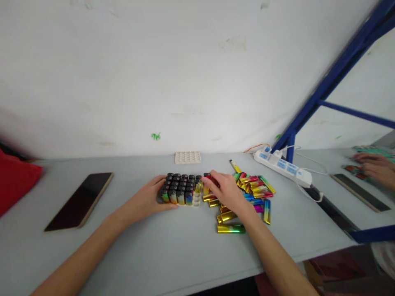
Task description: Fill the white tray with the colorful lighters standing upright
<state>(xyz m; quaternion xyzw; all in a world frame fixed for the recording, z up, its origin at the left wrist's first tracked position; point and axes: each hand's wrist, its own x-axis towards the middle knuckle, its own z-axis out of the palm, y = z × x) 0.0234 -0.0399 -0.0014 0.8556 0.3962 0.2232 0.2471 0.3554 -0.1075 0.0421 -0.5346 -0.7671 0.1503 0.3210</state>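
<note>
Rows of shiny lighters with black tops stand upright in a white holed tray, whose front right holes show bare. My left hand is wrapped round the left side of this block, thumb along the front and fingers behind. Just off the tray's right edge, my right hand pinches a gold lighter upright between thumb and fingers. Partly under and beyond that hand lies a loose pile of metallic lighters in gold, red, blue, green and purple.
Another white holed tray lies by the wall. At left are a dark tablet or phone and red cloth. A white power strip with cables lies near a blue metal frame. Another person's hands show far right.
</note>
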